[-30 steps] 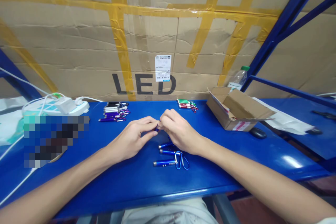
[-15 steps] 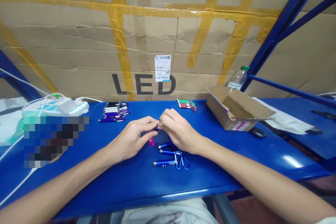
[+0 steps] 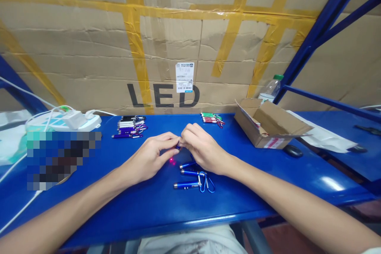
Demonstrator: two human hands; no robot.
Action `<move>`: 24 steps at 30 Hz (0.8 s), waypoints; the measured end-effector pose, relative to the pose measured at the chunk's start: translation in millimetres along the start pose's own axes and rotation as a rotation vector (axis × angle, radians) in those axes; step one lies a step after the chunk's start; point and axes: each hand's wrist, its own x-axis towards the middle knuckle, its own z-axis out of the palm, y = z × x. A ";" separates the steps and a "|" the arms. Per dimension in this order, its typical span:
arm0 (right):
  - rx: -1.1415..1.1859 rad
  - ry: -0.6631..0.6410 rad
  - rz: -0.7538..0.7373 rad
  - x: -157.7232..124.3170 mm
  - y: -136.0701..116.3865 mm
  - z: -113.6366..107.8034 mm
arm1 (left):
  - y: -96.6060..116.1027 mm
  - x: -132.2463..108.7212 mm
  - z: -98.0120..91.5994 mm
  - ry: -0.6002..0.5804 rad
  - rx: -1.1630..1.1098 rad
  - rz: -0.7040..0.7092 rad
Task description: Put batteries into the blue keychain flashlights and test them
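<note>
My left hand [image 3: 149, 156] and my right hand [image 3: 200, 149] meet fingertip to fingertip over the blue table [image 3: 143, 206], both pinched on a small blue keychain flashlight [image 3: 177, 147] that is mostly hidden by the fingers. A red light spot [image 3: 172, 161] glows on the table just below it. Three more blue keychain flashlights [image 3: 190, 174] with carabiner clips lie just under my right hand.
A group of black, silver and purple flashlights [image 3: 130, 126] lies at the back left, a red and green group [image 3: 212, 118] at the back centre. An open cardboard box [image 3: 268, 125], a plastic bottle [image 3: 269, 89], a black mouse [image 3: 292, 150] and a white power strip [image 3: 74, 120] stand around.
A red light spot has appeared on the table below the held flashlight since one second ago. The hands have stayed in place.
</note>
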 end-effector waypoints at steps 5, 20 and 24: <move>-0.014 0.008 0.001 0.5 -1.4 -0.5 | -0.1 0.0 -0.1 -0.006 -0.002 0.001; 0.003 0.028 0.032 -1.4 0.9 2.1 | -4.4 1.9 -4.7 -0.037 -0.036 -0.010; 0.101 0.084 0.103 -1.4 3.1 4.8 | -11.4 2.5 -6.3 -0.040 -0.022 -0.028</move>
